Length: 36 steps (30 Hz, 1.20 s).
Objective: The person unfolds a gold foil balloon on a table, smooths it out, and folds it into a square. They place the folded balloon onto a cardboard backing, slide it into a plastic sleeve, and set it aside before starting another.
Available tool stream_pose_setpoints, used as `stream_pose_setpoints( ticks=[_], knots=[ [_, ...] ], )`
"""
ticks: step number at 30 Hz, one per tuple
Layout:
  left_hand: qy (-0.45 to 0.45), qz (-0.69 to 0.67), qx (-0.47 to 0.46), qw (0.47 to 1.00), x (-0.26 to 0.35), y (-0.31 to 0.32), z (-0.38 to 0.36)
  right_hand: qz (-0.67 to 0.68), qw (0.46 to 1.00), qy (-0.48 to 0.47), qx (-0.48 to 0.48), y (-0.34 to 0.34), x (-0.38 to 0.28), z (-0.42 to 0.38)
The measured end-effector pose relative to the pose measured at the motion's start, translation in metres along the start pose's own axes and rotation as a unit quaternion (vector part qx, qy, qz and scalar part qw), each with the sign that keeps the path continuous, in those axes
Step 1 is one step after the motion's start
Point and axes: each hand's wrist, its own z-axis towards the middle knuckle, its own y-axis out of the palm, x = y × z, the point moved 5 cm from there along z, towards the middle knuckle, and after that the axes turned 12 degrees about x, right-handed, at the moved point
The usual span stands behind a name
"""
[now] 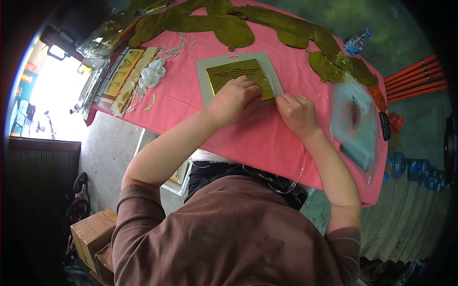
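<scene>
A folded gold foil balloon (pixel 224 78) with small dark print lies on a pale grey card (pixel 204 78) with a hang hole at its top. My left hand (pixel 236 101) rests over the balloon's lower part, its fingers curled in against the foil. Beside it, my right hand (pixel 296 113) is closed at the card's lower right corner, thumb and fingers pressed together. What lies between those fingertips is hidden. Several flat gold foil balloons (pixel 234 31) stretch along the far side of the pink-covered table (pixel 181 107).
White string (pixel 152 74) and paper scraps lie at left beside printed packets (pixel 117 78). Clear plastic sleeves (pixel 353 124) lie at right, near a black object (pixel 384 126). A water bottle (pixel 358 42) stands at the far right. Cardboard boxes (pixel 93 238) sit on the floor.
</scene>
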Motion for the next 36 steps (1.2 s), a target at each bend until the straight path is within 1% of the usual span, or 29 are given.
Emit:
stream_pose_setpoints(
  ticks=[4,6,7,9,10,12,13,15,18,22,25,27,28,30,31,33,34,36],
  knots=[
    [-0.012,0.001,-0.031,0.999,0.0,0.0,0.0,0.005,1.0,0.004,-0.013,-0.004,0.002,-0.004],
    [0.042,0.005,0.013,0.999,0.003,-0.002,0.0,0.044,0.999,0.02,-0.005,-0.011,-0.002,-0.005],
    [0.042,0.006,0.014,0.999,0.002,-0.002,-0.001,0.044,0.999,0.019,-0.004,-0.01,-0.004,-0.005],
    [-0.003,-0.014,-0.005,1.0,0.003,-0.003,0.001,0.05,0.999,0.019,-0.002,-0.007,-0.009,-0.007],
    [-0.001,-0.015,-0.006,1.0,0.003,-0.002,0.001,0.048,0.999,0.02,-0.002,-0.007,-0.011,-0.006],
    [-0.009,-0.02,0.001,1.0,0.001,-0.002,0.001,0.059,0.996,0.063,-0.035,-0.005,-0.013,0.0],
    [-0.008,-0.02,0.001,1.0,0.001,-0.002,0.001,0.058,0.996,0.063,-0.034,-0.003,-0.016,0.001],
    [0.005,-0.022,-0.004,1.0,0.001,-0.001,0.001,0.059,0.99,0.11,-0.069,0.003,-0.015,-0.001],
    [0.005,-0.01,-0.01,1.0,0.001,0.0,0.001,0.083,0.984,0.13,-0.086,0.002,-0.013,0.0],
    [0.0,0.005,-0.026,1.0,0.003,-0.002,0.002,0.078,0.987,0.108,-0.084,-0.001,-0.016,-0.002],
    [0.013,0.012,-0.024,1.0,0.003,-0.002,-0.001,0.096,0.984,0.114,-0.094,-0.002,-0.018,-0.002],
    [0.043,0.025,-0.027,0.998,0.005,-0.002,-0.002,0.071,0.986,0.114,-0.096,-0.003,-0.019,-0.002],
    [0.044,0.027,-0.026,0.998,0.006,-0.003,-0.003,0.071,0.986,0.113,-0.095,-0.004,-0.019,-0.002],
    [0.018,0.034,-0.062,0.997,0.008,-0.004,-0.007,0.138,0.976,0.153,-0.071,-0.009,-0.014,-0.001],
    [0.019,0.036,-0.062,0.997,0.009,-0.007,-0.008,0.138,0.976,0.153,-0.069,-0.01,-0.011,-0.001],
    [-0.004,-0.009,-0.062,0.998,0.009,-0.014,-0.012,0.214,0.954,0.211,0.013,-0.018,0.002,-0.003],
    [-0.005,-0.01,-0.064,0.998,0.008,-0.02,-0.013,0.216,0.953,0.212,0.013,-0.021,0.005,-0.003],
    [0.015,-0.019,-0.033,0.999,0.004,-0.037,-0.012,0.217,0.933,0.286,-0.002,-0.028,0.018,-0.005]
  ],
)
